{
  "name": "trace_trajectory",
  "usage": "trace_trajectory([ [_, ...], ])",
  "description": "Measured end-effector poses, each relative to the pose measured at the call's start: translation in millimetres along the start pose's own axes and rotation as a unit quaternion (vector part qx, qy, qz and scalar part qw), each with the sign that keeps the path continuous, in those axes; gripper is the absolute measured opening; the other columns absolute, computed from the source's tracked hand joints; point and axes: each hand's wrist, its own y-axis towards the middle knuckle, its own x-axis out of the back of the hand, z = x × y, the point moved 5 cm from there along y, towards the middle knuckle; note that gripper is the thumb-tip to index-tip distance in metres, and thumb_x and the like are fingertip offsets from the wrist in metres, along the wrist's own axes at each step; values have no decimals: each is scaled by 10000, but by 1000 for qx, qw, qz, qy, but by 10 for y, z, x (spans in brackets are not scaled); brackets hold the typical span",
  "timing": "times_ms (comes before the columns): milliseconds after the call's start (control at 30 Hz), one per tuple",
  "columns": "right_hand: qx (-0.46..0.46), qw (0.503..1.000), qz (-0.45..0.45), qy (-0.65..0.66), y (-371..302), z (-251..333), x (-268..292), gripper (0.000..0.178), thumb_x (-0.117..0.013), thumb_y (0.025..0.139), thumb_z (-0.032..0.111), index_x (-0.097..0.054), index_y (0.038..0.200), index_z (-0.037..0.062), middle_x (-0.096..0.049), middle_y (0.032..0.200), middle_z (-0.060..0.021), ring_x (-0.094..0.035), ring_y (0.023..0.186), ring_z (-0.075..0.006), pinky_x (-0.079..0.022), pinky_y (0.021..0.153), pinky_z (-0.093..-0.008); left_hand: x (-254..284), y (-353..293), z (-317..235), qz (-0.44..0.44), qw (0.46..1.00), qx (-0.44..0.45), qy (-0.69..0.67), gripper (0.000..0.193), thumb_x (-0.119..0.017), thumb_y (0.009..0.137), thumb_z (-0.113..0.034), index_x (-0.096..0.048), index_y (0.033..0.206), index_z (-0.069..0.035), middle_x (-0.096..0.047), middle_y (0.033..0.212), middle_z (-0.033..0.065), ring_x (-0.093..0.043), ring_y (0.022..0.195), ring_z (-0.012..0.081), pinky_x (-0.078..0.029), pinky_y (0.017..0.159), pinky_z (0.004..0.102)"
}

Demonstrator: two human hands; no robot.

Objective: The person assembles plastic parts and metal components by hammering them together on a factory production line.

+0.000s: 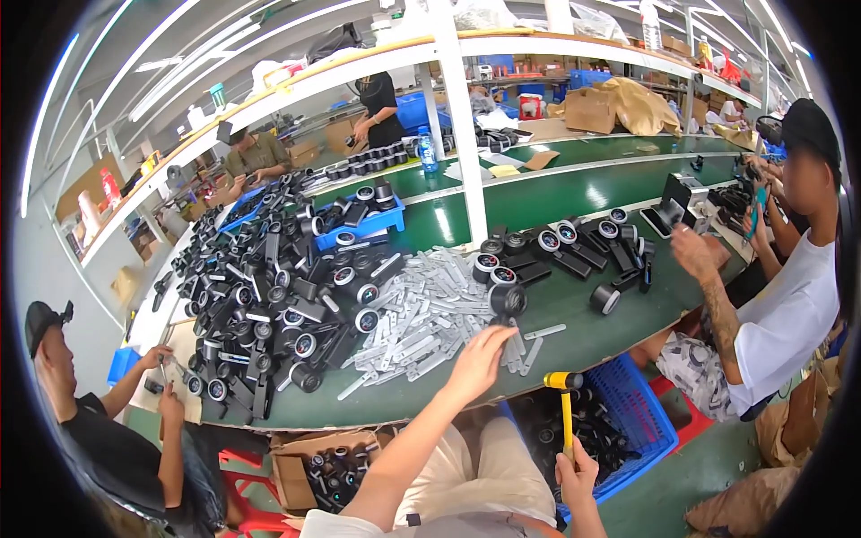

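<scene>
My right hand [577, 475] is wrapped round the yellow handle of a mallet [566, 403], which stands upright with its yellow-and-black head on top. Over the near edge of the green table, my left hand [478, 363] pinches the lower end of a black round-headed part [508, 300]; its fingers partly hide the grip. Just left of that hand lies a heap of flat grey metal strips [417, 314], with a few loose strips [544, 331] to its right. Several black parts with round dials [565, 233] sit farther back on the right.
A large pile of black dial parts [269, 296] covers the table's left side, beside a blue tray [363, 226]. Below the edge are a blue crate [646, 408] and a cardboard box [291, 475] of parts. A white post [460, 134] rises mid-table. People work at both sides.
</scene>
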Motion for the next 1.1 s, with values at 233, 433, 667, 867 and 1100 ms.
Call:
trace_trajectory([
  [233, 3, 998, 62, -27, 6, 123, -300, 416, -564, 832, -46, -530, 1247, -44, -484, 595, 34, -431, 449, -29, -333, 408, -186, 735, -1028, 282, 89, 994, 39, 58, 609, -595, 787, 39, -439, 1354, -121, -491, 1220, 158, -520, 1073, 353, -437, 926, 415],
  [433, 31, 995, 91, -24, 40, 110, -499, 413, -569, 828, -48, -541, 1240, -38, -482, 583, 34, -433, 457, -28, -341, 418, -191, 1030, -1056, 445, 177, 978, 103, 40, 569, -636, 809, -60, -461, 1345, -137, -510, 1226, 148, -539, 1064, 355, -448, 897, 412],
  [667, 2, 987, 160, -30, -5, 188, -664, 393, -601, 819, -35, -563, 1211, -43, -506, 604, 28, -457, 481, -36, -358, 436, -197, 938, -558, 1108, 2, 956, 96, 278, 230, -702, 761, -283, -690, 925, -121, -637, 929, 65, -586, 957, 256, -441, 820, 398],
  [867, 17, 941, 310, -132, -34, 275, -749, 380, -665, 823, 71, -595, 1188, -8, -542, 639, -16, -479, 548, -63, -407, 502, -242, 780, -458, 1582, 64, 936, 126, 324, 123, -686, 732, -192, -688, 835, -126, -638, 869, 44, -588, 917, 247, -430, 780, 398],
  [1100, -70, 950, 264, -153, 85, 7, -755, 400, -660, 836, 96, -567, 1206, -23, -585, 707, -123, -501, 622, -91, -447, 599, -244, 1080, -539, 1333, -52, 972, 146, 179, 95, -512, 862, -31, -550, 943, 3, -577, 950, 225, -531, 939, 410, -418, 818, 451],
])
